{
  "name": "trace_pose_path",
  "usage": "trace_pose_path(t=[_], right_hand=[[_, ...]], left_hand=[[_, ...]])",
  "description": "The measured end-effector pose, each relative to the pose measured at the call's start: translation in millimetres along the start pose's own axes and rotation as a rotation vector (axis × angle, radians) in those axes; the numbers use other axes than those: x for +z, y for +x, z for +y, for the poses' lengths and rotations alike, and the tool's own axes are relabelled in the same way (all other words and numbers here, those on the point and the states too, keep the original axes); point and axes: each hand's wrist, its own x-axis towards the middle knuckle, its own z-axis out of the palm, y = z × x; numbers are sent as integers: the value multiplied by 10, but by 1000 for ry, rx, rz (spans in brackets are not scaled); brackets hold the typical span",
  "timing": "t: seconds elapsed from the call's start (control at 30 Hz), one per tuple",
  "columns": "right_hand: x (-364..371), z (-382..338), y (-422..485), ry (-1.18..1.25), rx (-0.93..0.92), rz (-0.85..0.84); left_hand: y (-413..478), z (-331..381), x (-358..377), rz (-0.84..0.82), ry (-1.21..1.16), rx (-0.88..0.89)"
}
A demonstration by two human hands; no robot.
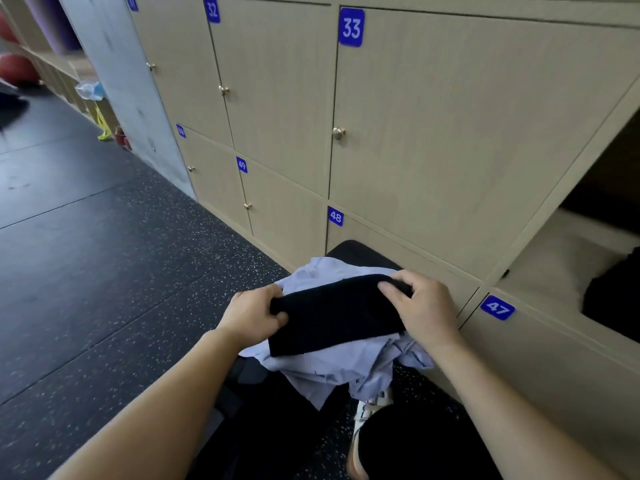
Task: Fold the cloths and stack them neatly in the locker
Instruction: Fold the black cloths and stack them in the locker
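A folded black cloth [334, 315] is held flat between both hands, low in the middle of the view. My left hand [251, 315] grips its left edge with thumb and curled fingers. My right hand [424, 308] pinches its right top corner. Under it lies a crumpled light blue cloth [332, 372], draped over a dark bench [360, 253]. At the right edge stands an open locker [561, 271] with a dark cloth [614, 299] lying inside.
Beige locker doors numbered 32, 33, 48, 49 and 47 [497, 307] fill the wall ahead, each with a small knob [338, 133]. Dark speckled rubber floor [104, 271] stretches to the left. My knee and a white shoe [367, 410] show below the bench.
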Motion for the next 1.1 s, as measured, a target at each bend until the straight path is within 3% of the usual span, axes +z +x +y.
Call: trace_pose_path(t=[0.17,0.27,0.5,0.73,1.1], right_hand=[[-363,29,21,-33,123,115],[-521,-33,-13,-130,202,187],[-768,-241,-191,-235,180,238],[-978,-336,-318,-172,164,274],[-1340,-275,-451,253,128,105]], left_hand=[[-85,216,-263,96,-390,-81],[-114,511,-374,96,-495,-62],[-282,1533,-381,186,-427,85],[-442,2306,-194,234,-493,166],[-509,2776,-170,275,-515,169]])
